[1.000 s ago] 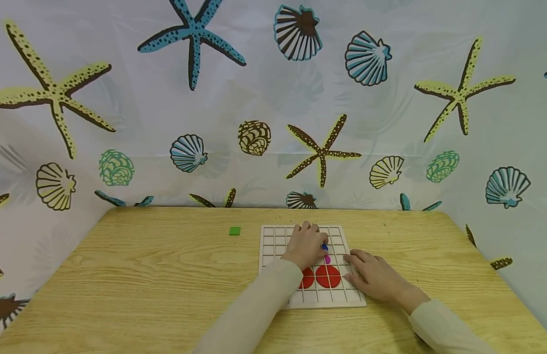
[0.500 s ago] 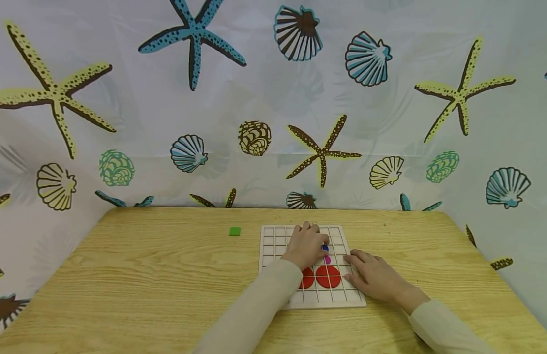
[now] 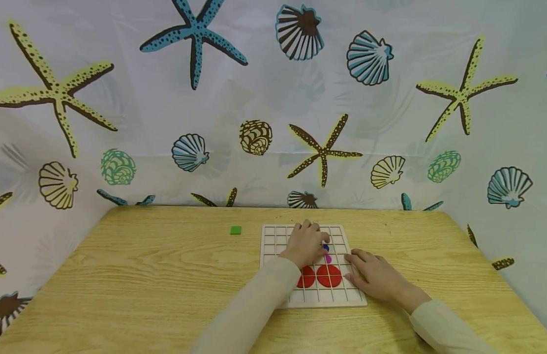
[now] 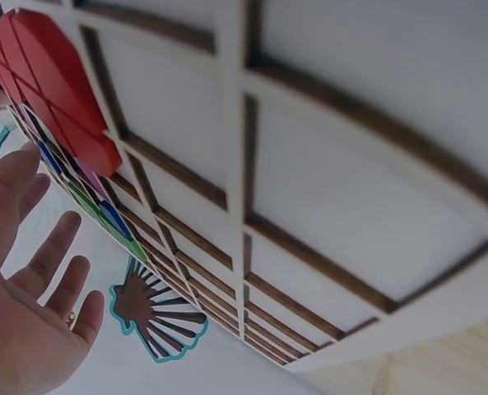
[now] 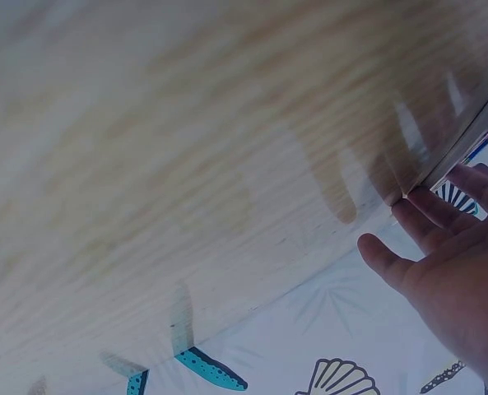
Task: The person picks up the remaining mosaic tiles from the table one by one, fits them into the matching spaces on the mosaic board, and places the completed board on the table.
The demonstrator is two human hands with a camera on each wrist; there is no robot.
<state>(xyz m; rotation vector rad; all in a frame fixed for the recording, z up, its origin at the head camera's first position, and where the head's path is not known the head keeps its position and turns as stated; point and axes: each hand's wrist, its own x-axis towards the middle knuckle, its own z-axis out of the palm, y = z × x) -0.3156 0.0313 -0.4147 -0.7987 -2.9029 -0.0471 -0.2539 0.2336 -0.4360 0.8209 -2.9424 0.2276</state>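
A white grid board (image 3: 350,294) lies on the table, with two red discs (image 3: 329,276) in its nearer half. Over the board, my left hand (image 3: 303,246) has its thumb and index finger on either side of a small blue piece (image 3: 326,248), pinching it at the grid. Just below that sits a magenta disc (image 3: 328,258). The left wrist view shows green and blue pieces (image 4: 112,219) lying on the grid past the red ones; from the head camera the hand hides them. My right hand (image 3: 374,275) rests at the board's right edge, fingers extended, holding nothing.
A green square (image 3: 235,230) lies on the wooden table (image 3: 136,285), left of the board's far corner. Behind and beside the table hangs a white curtain (image 3: 238,98) printed with starfish and shells.
Both hands stay in place. The blue piece shows slightly lower between the left thumb and index finger than a second ago.
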